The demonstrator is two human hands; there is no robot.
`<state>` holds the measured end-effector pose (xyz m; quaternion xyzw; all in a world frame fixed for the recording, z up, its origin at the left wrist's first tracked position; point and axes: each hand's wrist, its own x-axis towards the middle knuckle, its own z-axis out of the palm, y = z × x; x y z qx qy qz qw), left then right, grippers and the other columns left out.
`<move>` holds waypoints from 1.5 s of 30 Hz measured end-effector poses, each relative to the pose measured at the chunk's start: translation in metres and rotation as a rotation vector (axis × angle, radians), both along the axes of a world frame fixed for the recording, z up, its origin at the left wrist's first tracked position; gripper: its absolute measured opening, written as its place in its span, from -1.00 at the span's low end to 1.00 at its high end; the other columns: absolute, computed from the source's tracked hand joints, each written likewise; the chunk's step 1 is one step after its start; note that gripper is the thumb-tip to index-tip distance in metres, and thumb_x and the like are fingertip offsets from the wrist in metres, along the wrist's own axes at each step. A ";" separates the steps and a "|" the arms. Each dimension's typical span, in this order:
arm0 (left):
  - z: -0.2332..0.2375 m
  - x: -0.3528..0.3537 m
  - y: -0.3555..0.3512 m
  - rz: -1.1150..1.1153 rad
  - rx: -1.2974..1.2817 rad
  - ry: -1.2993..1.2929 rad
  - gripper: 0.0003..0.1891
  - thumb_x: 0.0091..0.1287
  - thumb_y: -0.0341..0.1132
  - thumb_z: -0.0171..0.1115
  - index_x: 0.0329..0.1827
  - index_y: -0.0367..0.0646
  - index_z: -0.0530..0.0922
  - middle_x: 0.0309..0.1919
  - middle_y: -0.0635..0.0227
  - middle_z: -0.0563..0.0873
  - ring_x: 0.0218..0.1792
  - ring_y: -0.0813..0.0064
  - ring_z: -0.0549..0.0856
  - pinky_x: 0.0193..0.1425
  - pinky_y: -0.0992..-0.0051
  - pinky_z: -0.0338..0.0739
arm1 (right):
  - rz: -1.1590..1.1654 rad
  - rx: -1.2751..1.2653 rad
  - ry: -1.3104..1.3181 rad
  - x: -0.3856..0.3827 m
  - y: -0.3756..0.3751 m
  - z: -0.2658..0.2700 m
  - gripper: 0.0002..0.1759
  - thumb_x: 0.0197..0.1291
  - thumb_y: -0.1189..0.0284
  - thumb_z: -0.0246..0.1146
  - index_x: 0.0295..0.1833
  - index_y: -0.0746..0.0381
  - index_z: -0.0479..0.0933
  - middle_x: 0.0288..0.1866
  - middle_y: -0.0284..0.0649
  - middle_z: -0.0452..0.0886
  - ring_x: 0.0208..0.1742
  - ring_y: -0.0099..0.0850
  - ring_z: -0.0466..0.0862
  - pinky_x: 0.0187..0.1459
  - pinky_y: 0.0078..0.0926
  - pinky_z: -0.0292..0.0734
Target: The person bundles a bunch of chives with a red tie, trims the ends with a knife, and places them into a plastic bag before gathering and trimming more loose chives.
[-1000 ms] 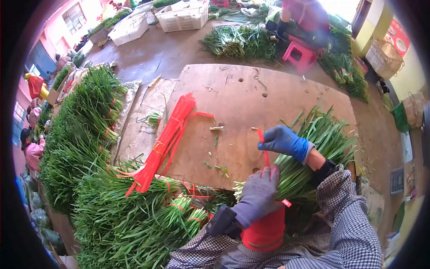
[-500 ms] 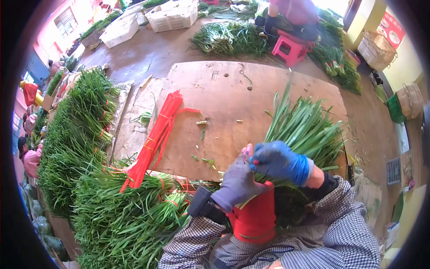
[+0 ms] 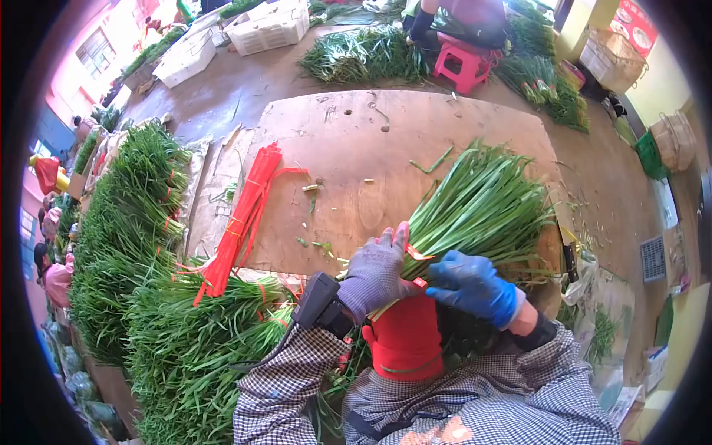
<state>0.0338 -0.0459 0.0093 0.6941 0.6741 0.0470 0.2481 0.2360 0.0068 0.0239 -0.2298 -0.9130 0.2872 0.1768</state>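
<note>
In the head view, a bunch of garlic chives (image 3: 482,211) lies slanted over the board's near right edge, leaves fanning to the far right. My left hand (image 3: 374,271), in a purple-grey glove, is wrapped round its stalk end. A red tie (image 3: 417,254) crosses the stalks, with a red end showing lower down near my right thumb. My right hand (image 3: 475,288), in a blue glove, is just right of the stalks, its thumb and bent fingers apart. Below both hands stands a red cylinder-like object (image 3: 404,341). A bundle of red strips (image 3: 248,211) lies on the left of the board.
The wooden board (image 3: 334,156) carries loose stalk scraps. Tied chives (image 3: 193,356) are heaped along its left and near left. Beyond it are white crates (image 3: 267,28) and a person seated on a pink stool (image 3: 463,63). A woven basket (image 3: 612,59) stands far right.
My right hand has moved from beside my left fingers to the right of the stalks, and its fingers have parted. A red tie now shows across the chives. The whole view has shifted slightly.
</note>
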 end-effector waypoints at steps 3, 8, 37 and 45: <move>-0.004 0.002 -0.001 -0.018 -0.002 0.057 0.25 -0.09 0.16 0.51 0.52 -0.33 -0.05 0.31 -0.08 0.35 0.27 -0.02 0.46 0.32 0.19 0.40 | 0.024 0.215 -0.131 -0.016 -0.005 -0.014 -0.78 0.08 0.24 0.34 -0.32 0.16 0.59 -0.42 -0.12 0.53 -0.39 -0.11 0.61 -0.39 -0.21 0.52; 0.008 0.012 -0.005 0.001 0.030 0.220 0.35 -0.19 0.28 0.52 0.53 -0.33 -0.08 0.40 -0.11 0.25 0.38 -0.06 0.33 0.42 0.09 0.25 | 0.048 0.163 0.033 -0.023 0.007 -0.032 -0.86 0.03 0.37 0.37 -0.39 0.18 0.59 -0.46 -0.14 0.53 -0.42 -0.12 0.60 -0.38 -0.24 0.52; 0.004 0.008 -0.006 -0.111 -0.084 0.211 0.30 -0.17 0.07 0.56 0.49 -0.46 -0.08 0.27 -0.11 0.35 0.16 -0.04 0.50 0.23 0.16 0.47 | 0.071 0.083 0.297 -0.035 0.008 -0.005 -0.91 0.02 0.47 0.38 -0.41 0.19 0.59 -0.49 -0.18 0.50 -0.47 -0.15 0.56 -0.46 -0.29 0.45; -0.020 0.007 -0.024 0.024 0.151 0.002 0.18 -0.08 0.18 0.49 0.45 -0.44 0.07 0.18 -0.14 0.45 0.17 -0.07 0.49 0.24 0.15 0.42 | 0.100 0.042 0.258 -0.040 -0.002 -0.001 -0.96 0.03 0.51 0.36 -0.36 0.20 0.63 -0.46 -0.18 0.55 -0.45 -0.15 0.58 -0.44 -0.29 0.46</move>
